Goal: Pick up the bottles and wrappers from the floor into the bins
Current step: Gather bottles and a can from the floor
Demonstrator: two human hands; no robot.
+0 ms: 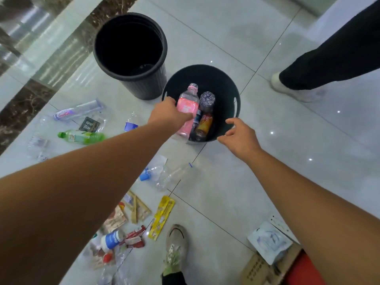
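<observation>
My left hand (167, 113) grips a pink-labelled bottle (188, 103) over the low dark bin (224, 79), its neck pointing away from me. Inside that bin lie an orange-labelled bottle (204, 125) and a clear crumpled bottle (207, 99). My right hand (239, 136) hovers open and holds nothing by the bin's near right rim. A taller black bin (102, 56) stands behind and to the left. On the floor lie a green bottle (82, 136), a purple-labelled clear bottle (78, 111), a clear bottle with blue cap (164, 175) and a yellow wrapper (161, 217).
Several more wrappers and bottles, among them a blue-labelled bottle (112, 239), lie at the lower left. My shoe (175, 247) is at the bottom centre. Another person's leg and shoe (292, 85) stand at the right. A cardboard box (265, 268) with a white packet (269, 241) sits at the lower right.
</observation>
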